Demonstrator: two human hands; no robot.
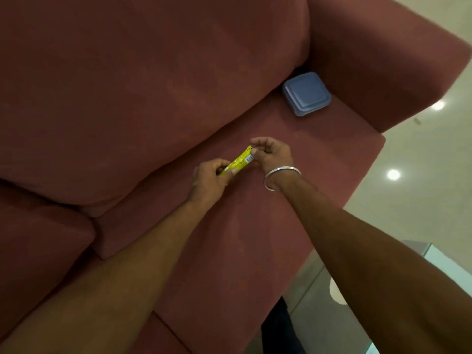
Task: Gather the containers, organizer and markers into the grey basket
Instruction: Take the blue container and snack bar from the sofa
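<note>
A yellow marker pack (240,160) with a small barcode label is held above the sofa seat between both hands. My left hand (210,178) grips its lower left end. My right hand (273,154), with a metal bangle on the wrist, pinches its upper right end. A blue square lidded container (306,93) lies on the seat in the far right corner, against the armrest and back cushion. The grey basket and the organizer are out of view.
The dark red sofa seat (229,238) fills most of the view, with back cushions (127,85) behind and an armrest (383,60) on the right. Glossy beige floor (421,187) lies to the right. A glass table edge (439,256) shows at lower right.
</note>
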